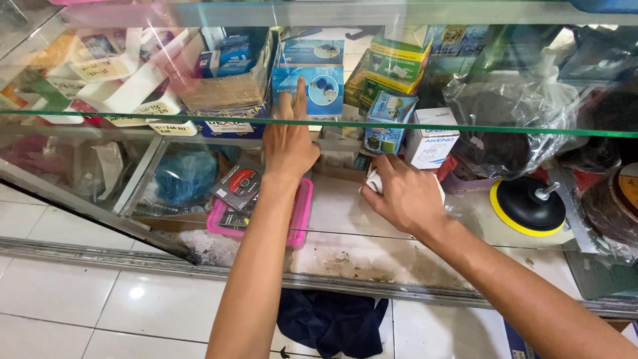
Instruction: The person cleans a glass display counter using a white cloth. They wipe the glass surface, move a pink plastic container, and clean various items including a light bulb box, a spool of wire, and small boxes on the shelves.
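I take the glass shelf edge (pixel 465 126) as my landmark; it runs green across the whole cabinet. Below and behind it lies the pale, stained cabinet floor (pixel 359 233), the biggest surface I see. To the right under the shelf sits a clear plastic bag of dark discs (pixel 512 119), and lower right of that a black backing pad with a yellow rim (pixel 528 206). Below the shelf to the left lies a pink tray (pixel 299 223), holding packs of cutting discs (pixel 238 189).

My left hand (pixel 287 143) reaches up past the shelf edge, fingers stretched and mostly together, the index tip touching a blue box (pixel 318 86) that stands just behind the glass. I cannot tell if any finger hooks behind it; it looks like touch, not grip. That box stands upright in its row, beside a stack of green boxes (pixel 397 63) to its right.

My right hand (pixel 402 196) sits below the shelf edge, curled closed around 1 small white item (pixel 374 181), which I judge is a wad or small packet; most of it is hidden. Just above it stands a white box (pixel 430 141).

As I judge it, 1 item is in hand and the blue box is only touched, not lifted.
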